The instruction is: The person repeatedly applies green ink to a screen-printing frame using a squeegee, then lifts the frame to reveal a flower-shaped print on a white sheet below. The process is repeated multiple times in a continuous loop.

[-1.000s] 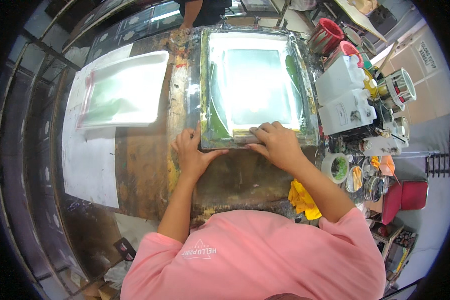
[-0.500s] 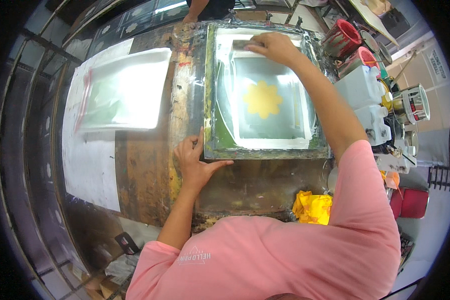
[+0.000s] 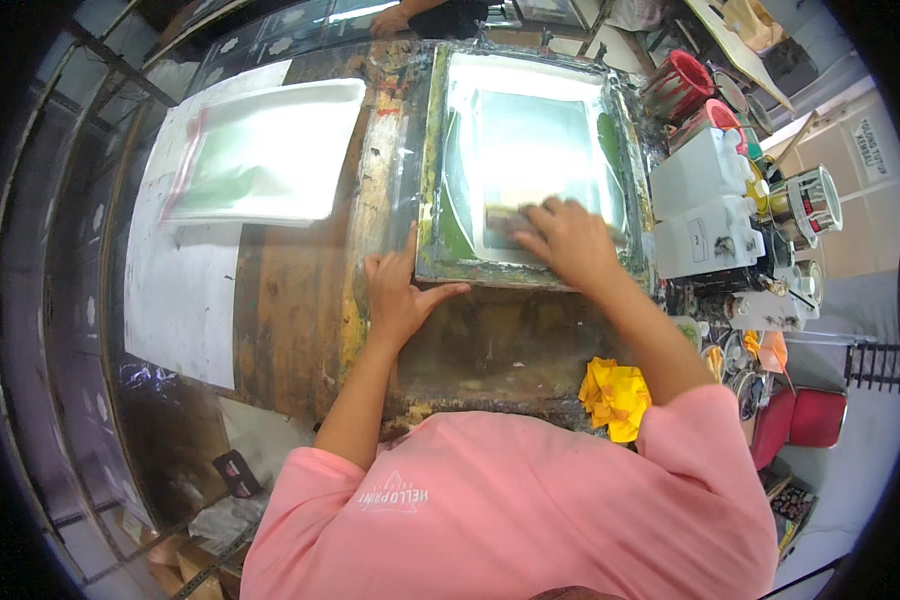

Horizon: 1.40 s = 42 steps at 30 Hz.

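Note:
A screen printing frame lies on the stained worktable, its pale mesh shining with reflected light. My right hand is closed around a squeegee, which rests on the mesh near the frame's near edge; both are slightly blurred. At the frame's near left corner, my left hand spreads its index finger along the left side and its thumb along the near edge, holding nothing. Left of the frame, a stack of clear plastic sheets or bags lies partly over white paper.
A crumpled yellow cloth sits at the table's near right. White jugs, red-stained cans and a paint tin crowd the right side. Another person's hand is at the far edge. Metal racks stand at left.
My right hand has drawn the squeegee from the frame's far end toward me. The yellow flower shape on the mesh no longer shows. My left hand stays at the corner.

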Each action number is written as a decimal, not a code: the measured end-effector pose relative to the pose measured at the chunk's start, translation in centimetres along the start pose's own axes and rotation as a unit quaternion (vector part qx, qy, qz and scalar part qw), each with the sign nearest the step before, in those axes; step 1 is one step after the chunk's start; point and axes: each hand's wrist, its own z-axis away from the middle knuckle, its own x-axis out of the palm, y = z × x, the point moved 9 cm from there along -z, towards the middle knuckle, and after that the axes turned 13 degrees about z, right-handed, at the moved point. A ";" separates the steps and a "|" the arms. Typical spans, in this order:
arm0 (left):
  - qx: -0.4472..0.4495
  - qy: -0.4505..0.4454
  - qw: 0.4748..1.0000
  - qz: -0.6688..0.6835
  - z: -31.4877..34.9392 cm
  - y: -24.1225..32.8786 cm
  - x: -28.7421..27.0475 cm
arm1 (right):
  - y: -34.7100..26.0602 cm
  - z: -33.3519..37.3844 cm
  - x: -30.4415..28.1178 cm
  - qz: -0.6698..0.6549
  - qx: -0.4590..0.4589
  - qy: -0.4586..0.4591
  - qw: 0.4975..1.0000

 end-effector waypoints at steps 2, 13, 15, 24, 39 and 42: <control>0.004 0.007 1.000 0.010 0.7 0.7 -0.4 | -1.8 2.4 -2.0 -0.002 0.002 -0.018 1.000; 0.015 0.154 0.880 0.449 -3.1 10.0 -4.7 | -0.7 2.3 -17.7 0.087 0.034 0.268 0.959; 0.092 0.210 0.917 0.326 -4.5 11.6 -6.2 | 1.1 -0.1 -19.9 0.097 0.032 0.303 0.947; -0.045 -0.088 0.948 -0.303 -1.0 4.9 4.5 | 6.7 -7.9 -26.5 0.047 0.038 0.351 0.934; 0.030 0.147 0.987 0.062 -12.1 9.2 -3.1 | 9.5 -11.0 -27.4 0.054 0.074 0.294 0.951; 0.029 0.164 0.985 0.042 -11.5 6.5 -7.8 | 8.6 -10.5 -28.0 0.032 0.063 0.295 0.953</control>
